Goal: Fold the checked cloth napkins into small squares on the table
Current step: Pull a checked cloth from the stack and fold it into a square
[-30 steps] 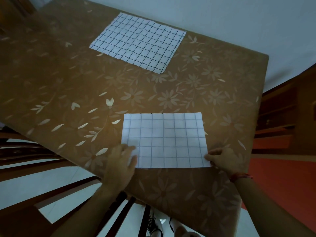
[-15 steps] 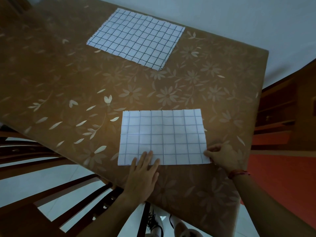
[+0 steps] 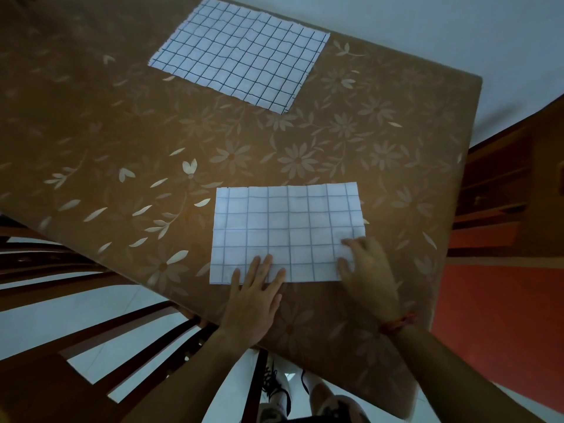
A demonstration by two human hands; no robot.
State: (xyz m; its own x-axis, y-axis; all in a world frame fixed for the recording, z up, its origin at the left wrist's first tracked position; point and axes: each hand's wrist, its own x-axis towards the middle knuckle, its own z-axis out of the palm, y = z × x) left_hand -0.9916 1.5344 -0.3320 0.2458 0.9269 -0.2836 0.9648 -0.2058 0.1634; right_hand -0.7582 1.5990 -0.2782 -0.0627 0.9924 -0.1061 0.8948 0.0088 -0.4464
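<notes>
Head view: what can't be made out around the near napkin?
All head view.
- near napkin: near right corner is under the right hand
- its grip: pinching or only pressing, unclear
- near edge's middle: under the left hand
- far napkin: top corner meets the frame's edge, maybe clipped

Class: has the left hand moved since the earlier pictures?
Yes. The left hand slid right, from the near napkin's left corner toward the middle of its near edge.

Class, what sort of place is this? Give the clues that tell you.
Probably a home dining room: a table under a floral cover, wooden chairs beside it, and wooden shelves at the right.
</notes>
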